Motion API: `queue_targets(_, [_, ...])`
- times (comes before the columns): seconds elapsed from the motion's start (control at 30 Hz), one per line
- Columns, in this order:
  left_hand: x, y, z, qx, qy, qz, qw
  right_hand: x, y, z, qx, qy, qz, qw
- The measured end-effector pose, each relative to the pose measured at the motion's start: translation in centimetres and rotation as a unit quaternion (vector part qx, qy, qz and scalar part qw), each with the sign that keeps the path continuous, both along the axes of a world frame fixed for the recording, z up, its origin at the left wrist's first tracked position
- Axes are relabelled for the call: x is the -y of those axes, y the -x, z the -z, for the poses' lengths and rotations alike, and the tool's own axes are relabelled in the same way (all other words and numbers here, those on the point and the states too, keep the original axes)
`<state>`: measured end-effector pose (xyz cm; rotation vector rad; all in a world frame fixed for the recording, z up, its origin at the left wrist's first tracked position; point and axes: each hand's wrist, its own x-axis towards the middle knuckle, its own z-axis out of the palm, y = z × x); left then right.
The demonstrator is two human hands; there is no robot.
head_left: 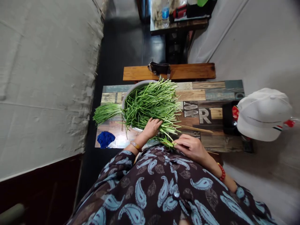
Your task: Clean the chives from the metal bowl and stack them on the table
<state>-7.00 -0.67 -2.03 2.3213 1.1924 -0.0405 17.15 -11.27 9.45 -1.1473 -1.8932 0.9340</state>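
A heaped pile of garlic chives (150,101) fills a metal basin (142,83), with the pale stem ends pointing right. My left hand (152,127), a bangle at its wrist, lies over the near side of the pile with its fingers bent around some stalks. Close to my body, my right hand (190,145) pinches the pale end of a chive between thumb and fingertips. Below the basin's edge, a smaller clump of chives (166,142) sits against my patterned shirt, partly hidden. Another bundle of chives (107,113) sticks out left of the basin.
The basin stands on a wood-patterned table (201,93). A blue cloth (106,139) lies at its left corner; thin sticks (197,128) lie to the right. A white cap (263,114) covers items at the right end. Beyond is a bench (192,71) with a black bag (159,68).
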Motion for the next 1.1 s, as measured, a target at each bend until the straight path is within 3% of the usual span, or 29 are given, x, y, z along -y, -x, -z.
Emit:
queue_targets(0.1, [-2.0,0.9,-1.0,0.009,-0.017,-0.068,0.997,-0.1,-1.1,0.1,-0.024,0.016,0.017,0.999])
queue_targets(0.2, [-5.2,1.4,-3.1,0.016,-0.061,-0.155,0.986,-0.7,-2.1,-0.1,-0.033,0.032,0.021,0.999])
queue_targets(0.33, [-9.3,-0.3,-4.8,0.009,-0.096,-0.22,0.971,-1.5,-2.2,-0.2,-0.041,0.037,0.019,0.998])
queue_targets(0.5, [-10.8,-2.7,-3.2,0.016,-0.052,-0.188,0.981,-2.4,-1.1,-0.1,-0.054,0.044,0.058,0.996])
queue_targets(0.6, [-10.7,-1.9,-2.2,0.047,-0.052,-0.201,0.977,-3.1,-0.5,0.2,-0.059,0.065,0.099,0.991])
queue_targets(0.77, [-10.1,-0.4,-2.2,0.094,-0.055,-0.222,0.969,-4.1,0.0,1.5,-0.045,0.083,0.172,0.981])
queue_targets(0.93, [-8.3,-2.4,-2.2,0.138,-0.034,-0.131,0.981,-4.0,-0.3,2.4,-0.006,0.073,0.163,0.984])
queue_targets(1.1, [-7.6,-5.6,-2.4,0.146,-0.023,-0.041,0.988,-3.7,-0.5,2.1,0.007,0.075,0.159,0.984])
